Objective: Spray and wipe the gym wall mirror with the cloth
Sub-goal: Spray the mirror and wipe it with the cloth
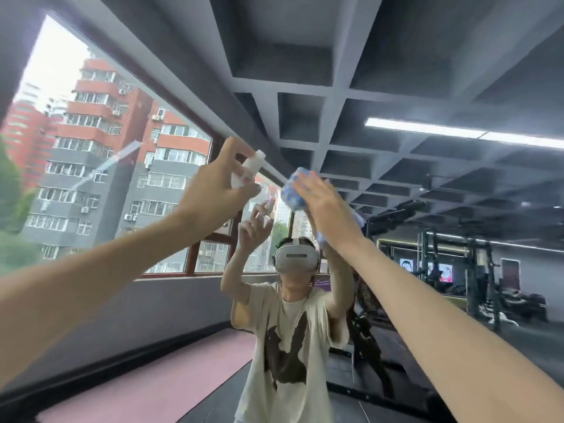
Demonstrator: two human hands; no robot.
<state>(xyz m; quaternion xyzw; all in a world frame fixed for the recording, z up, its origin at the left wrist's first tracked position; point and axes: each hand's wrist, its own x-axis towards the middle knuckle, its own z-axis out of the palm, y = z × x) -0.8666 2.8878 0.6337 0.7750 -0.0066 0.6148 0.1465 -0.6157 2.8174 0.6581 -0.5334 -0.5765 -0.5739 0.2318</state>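
The wall mirror (pixel 396 209) fills the view ahead and reflects the gym, the ceiling and a person with both arms raised. My left hand (pixel 213 190) is held high and grips a small white spray bottle (pixel 251 167), its top pointing at the glass. To its right, my right hand (pixel 323 206) presses a blue-and-white patterned cloth (pixel 294 190) flat against the mirror with straight fingers. Most of the cloth is hidden under the palm; a bit hangs below the wrist.
A large window (pixel 91 166) on the left shows red and grey apartment blocks. The reflection holds a pink floor mat (pixel 171 370), black weight racks (pixel 457 270) on the right, and a ceiling light strip (pixel 457 132).
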